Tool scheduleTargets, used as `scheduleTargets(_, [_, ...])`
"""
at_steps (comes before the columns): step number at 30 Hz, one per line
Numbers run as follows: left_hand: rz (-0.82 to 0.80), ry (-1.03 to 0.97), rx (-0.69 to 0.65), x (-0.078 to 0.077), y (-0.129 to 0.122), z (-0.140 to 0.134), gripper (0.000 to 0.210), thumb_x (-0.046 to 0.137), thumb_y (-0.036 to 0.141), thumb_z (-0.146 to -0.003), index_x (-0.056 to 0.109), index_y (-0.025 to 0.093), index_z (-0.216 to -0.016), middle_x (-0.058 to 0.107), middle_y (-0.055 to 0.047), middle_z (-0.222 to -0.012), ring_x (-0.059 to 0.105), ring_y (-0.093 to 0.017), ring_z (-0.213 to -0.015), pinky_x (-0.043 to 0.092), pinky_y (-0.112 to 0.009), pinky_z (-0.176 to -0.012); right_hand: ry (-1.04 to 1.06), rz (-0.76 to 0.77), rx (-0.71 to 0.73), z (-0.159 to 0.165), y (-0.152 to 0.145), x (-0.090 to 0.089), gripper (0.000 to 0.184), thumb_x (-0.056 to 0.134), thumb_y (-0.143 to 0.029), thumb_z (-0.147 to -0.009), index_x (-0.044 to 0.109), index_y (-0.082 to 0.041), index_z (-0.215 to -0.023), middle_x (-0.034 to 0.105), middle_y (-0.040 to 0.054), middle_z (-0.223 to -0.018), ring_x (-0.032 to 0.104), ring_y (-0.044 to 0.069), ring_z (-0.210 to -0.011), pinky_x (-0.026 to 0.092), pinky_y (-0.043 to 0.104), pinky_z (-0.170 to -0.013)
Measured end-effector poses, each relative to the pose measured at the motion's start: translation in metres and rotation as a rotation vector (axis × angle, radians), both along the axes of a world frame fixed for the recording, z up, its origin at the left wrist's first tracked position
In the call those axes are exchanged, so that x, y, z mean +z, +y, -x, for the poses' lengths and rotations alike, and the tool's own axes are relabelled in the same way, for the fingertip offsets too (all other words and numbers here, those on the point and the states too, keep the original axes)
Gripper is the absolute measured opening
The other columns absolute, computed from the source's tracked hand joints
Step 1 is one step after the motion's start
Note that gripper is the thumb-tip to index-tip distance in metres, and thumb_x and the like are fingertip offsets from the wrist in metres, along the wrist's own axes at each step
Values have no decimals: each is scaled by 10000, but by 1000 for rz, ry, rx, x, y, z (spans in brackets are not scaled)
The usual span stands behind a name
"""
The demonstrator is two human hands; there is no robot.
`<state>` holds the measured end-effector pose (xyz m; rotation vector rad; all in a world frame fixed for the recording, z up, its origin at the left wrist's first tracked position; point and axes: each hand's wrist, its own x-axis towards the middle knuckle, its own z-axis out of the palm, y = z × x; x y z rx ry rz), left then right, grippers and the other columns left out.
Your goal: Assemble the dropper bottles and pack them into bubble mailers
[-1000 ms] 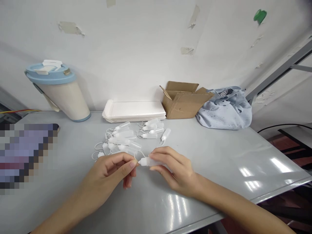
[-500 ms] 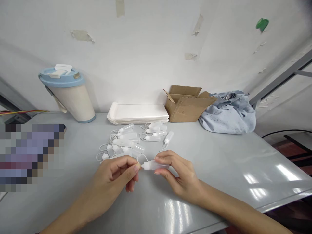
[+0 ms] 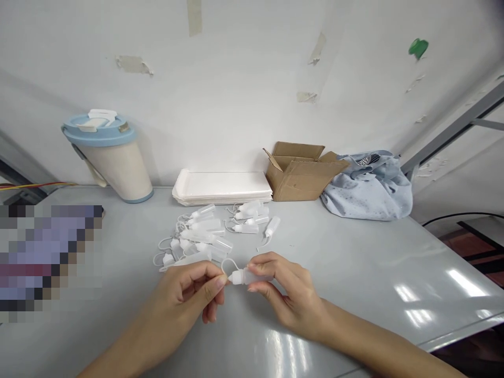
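Observation:
A small translucent dropper bottle (image 3: 238, 277) lies sideways between my hands, its white nozzle pointing left. My right hand (image 3: 293, 291) is closed around the body, gripping it between thumb and fingers. At the nozzle end, my left hand (image 3: 192, 296) pinches the tip cap, which is mostly hidden by the fingertips. A thin looped strap (image 3: 230, 260) arches from the neck of the bottle to that pinch. Beyond the hands, a heap of similar bottles (image 3: 205, 228) lies on the grey table (image 3: 334, 257). A smaller group (image 3: 250, 215) and one separate bottle (image 3: 272, 227) are to its right.
A stack of white envelopes (image 3: 224, 184) lies against the wall, beside an open cardboard box (image 3: 303, 181). A light-blue cloth bundle (image 3: 368, 194) rests at the right. To the left stand a blue-lidded tumbler (image 3: 120, 168) and a pixelated flat object (image 3: 47, 252).
The whole scene sits slightly lower in the view. Both hands keep the same grip on the bottle and its tip, with little visible movement between them.

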<state>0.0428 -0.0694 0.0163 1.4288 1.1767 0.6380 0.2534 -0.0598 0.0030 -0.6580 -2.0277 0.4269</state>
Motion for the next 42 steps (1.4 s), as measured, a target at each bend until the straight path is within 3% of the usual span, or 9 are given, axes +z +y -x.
scheduleTargets(15, [-56,74,1,16,4,8,356,536,485,-850,622,218,-630,567,38,-571,542,-122,-537,452,-216,-563,-29,59,22,-6,7,10,141,572,-180,-918,602,-149,-1053,694,90,-882,684,161,-802,580,270,-672])
scheduleTargets(21, [-65,72,61,17,7,13,345,561,488,-829,635,218,-627,586,29,-582,534,-127,-528,450,-231,-563,-55,73,27,-9,10,14,162,570,-247,-930,608,-138,-1043,687,75,-863,653,138,-723,553,242,-627])
scheduleTargets(24, [-111,131,165,17,16,28,382,552,529,-826,620,225,-605,561,25,-549,531,-146,-557,443,-250,-594,-106,134,-4,-18,24,15,169,517,-270,-956,607,-162,-1050,673,61,-861,632,142,-718,549,265,-636])
scheduleTargets(27, [-161,194,276,19,26,46,436,522,572,-829,599,241,-557,545,9,-547,543,-176,-616,439,-269,-610,-209,96,-137,-30,43,10,170,480,-157,-950,591,-172,-1079,661,90,-983,632,172,-841,550,309,-706])
scheduleTargets(30, [-155,229,290,20,33,57,440,513,576,-822,600,250,-540,545,-3,-559,531,-181,-601,441,-279,-588,-520,-35,-220,-42,61,-2,324,403,10,-886,573,-153,-1108,627,136,-1121,578,229,-1040,520,399,-827])
scheduleTargets(37, [-52,312,291,16,38,59,401,551,560,-765,598,213,-570,456,41,-484,450,-128,-492,395,-221,-504,-778,9,-232,-48,69,-15,580,358,179,-598,616,-133,-1014,655,112,-1033,556,249,-1033,469,374,-819])
scheduleTargets(42, [-130,527,280,11,40,63,390,543,519,-775,583,203,-549,430,59,-455,417,-104,-422,312,-174,-402,-839,49,-281,-48,68,-12,538,375,173,-651,618,-133,-1021,645,107,-1006,559,234,-979,453,351,-810])
